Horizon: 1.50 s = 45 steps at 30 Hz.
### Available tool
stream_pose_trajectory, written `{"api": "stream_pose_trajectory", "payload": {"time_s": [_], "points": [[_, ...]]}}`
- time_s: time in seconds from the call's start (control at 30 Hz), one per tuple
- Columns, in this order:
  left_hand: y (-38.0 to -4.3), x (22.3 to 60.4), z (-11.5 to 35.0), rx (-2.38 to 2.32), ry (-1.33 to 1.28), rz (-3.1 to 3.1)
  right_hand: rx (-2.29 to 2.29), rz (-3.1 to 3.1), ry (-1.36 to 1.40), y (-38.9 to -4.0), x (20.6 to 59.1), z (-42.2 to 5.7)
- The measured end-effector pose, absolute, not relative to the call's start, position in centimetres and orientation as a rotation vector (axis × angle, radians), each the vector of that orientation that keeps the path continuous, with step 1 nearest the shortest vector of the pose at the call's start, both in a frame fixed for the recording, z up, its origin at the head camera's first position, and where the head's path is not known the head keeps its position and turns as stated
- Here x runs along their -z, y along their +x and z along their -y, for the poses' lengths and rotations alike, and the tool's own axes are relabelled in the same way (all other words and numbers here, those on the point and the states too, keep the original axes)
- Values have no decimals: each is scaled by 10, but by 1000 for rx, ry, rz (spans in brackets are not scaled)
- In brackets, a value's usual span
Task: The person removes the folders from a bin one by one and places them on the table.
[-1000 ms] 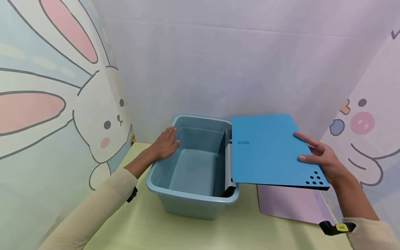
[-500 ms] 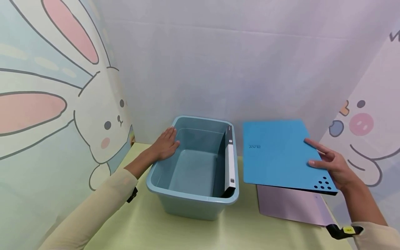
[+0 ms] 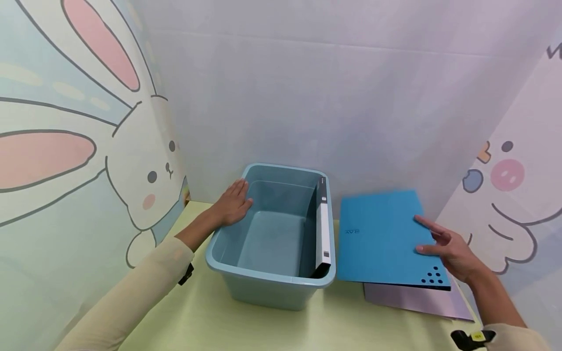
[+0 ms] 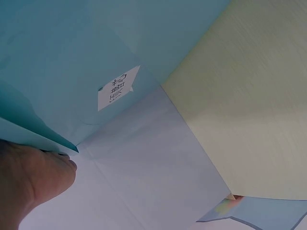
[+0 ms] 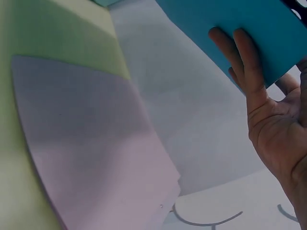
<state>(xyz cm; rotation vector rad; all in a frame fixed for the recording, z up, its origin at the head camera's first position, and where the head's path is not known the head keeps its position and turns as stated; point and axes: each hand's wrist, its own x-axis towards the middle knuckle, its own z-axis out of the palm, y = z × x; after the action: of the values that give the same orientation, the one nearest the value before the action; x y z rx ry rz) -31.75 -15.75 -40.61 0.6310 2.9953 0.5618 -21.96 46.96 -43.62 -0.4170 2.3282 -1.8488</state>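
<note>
- A person's right hand (image 3: 452,251) grips the right side of a blue folder (image 3: 382,239), thumb on the upper face and two fingers against the underside.
- The blue folder hangs above a lilac folder (image 3: 417,298), which lies flat on the pale green table (image 3: 351,324), right of a blue-grey bin (image 3: 272,279).
- The left hand (image 3: 231,204) rests across the bin's left rim, fingers straight and close together, palm down.
- Inside the bin, a black binder with a white spine label (image 3: 322,234) stands along the right wall.
- A handwritten white tag (image 4: 118,88) marks the bin's outside.
</note>
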Motion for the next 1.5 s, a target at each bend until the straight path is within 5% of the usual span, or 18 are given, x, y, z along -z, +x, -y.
{"api": "stream_pose_trajectory", "payload": {"time_s": [0.63,1.5], "points": [[-319,407,157,-571,633,-2984,1488,-2434,-111,-217,495,-454],[-320,407,159,-536,643,-2983,978,-2709,117,-217,521,-486]]}}
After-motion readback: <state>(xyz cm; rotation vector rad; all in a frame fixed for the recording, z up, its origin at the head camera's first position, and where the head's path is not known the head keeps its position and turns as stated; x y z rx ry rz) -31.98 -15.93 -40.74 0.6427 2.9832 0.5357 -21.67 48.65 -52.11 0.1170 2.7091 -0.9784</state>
